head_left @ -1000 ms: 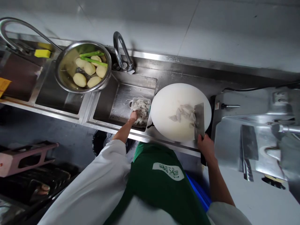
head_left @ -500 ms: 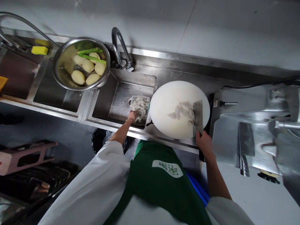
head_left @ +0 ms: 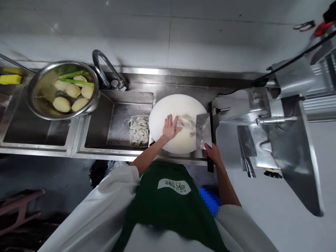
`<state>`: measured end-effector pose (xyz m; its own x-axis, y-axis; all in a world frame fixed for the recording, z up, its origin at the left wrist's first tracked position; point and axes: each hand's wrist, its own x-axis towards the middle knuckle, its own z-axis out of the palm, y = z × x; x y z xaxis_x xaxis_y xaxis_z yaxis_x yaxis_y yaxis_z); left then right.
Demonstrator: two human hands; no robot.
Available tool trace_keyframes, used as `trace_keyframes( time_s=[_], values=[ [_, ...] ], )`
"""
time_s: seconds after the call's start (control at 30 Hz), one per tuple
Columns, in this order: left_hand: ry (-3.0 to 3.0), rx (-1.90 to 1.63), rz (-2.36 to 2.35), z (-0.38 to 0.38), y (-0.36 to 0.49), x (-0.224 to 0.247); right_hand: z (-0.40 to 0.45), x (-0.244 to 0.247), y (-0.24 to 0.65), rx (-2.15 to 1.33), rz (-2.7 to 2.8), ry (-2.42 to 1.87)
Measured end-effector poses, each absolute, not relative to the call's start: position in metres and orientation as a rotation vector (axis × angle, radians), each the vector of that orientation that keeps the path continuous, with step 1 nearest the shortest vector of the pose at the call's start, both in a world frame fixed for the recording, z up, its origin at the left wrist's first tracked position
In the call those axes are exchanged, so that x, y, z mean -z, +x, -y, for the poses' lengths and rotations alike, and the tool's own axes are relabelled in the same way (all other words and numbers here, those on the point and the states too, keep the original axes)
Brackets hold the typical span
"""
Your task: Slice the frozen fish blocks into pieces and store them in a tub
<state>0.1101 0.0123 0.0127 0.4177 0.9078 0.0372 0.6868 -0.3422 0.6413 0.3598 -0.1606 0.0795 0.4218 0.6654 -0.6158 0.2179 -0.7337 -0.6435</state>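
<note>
On the round white cutting board [head_left: 173,105] lies a small heap of pale, greyish slices [head_left: 186,122], too blurred to name. My left hand [head_left: 170,128] is on the board at the left side of the heap, its fingers spread. In my right hand [head_left: 213,153] is the handle of a cleaver [head_left: 203,129]. Its wide blade lies tilted nearly flat over the board's right edge, just right of the slices. A clear plastic container [head_left: 131,142] in the sink, left of the board, is filled with similar pale pieces [head_left: 140,130].
A metal bowl [head_left: 32,105] of peeled potatoes [head_left: 62,104] and green stalks [head_left: 75,74] stands over the sinks, beside a faucet [head_left: 105,66]. At right, a second cleaver [head_left: 246,141] rests on a metal slicing machine [head_left: 225,140]. A yellow sponge [head_left: 10,79] sits far left.
My left hand has left the container in the sink and moved right onto the board by the slices. The cleaver blade has turned flatter. The view has shifted right.
</note>
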Motion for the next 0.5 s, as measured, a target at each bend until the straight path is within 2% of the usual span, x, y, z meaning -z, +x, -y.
trace_keyframes(
  time_s=[0.17, 0.27, 0.5],
  values=[
    [2.249, -0.563, -1.02, -0.047, 0.168, -0.004, 0.189, -0.06, 0.356, -1.41, 0.45, -1.87],
    [2.3, -0.575, -0.779, -0.033, 0.191, -0.009, 0.188, -0.056, 0.346, -1.438, 0.457, -1.802],
    [2.251, -0.677, -1.029, 0.033, 0.212, -0.016, 0.172, -0.063, 0.319, -1.508, 0.549, -1.872]
  ],
)
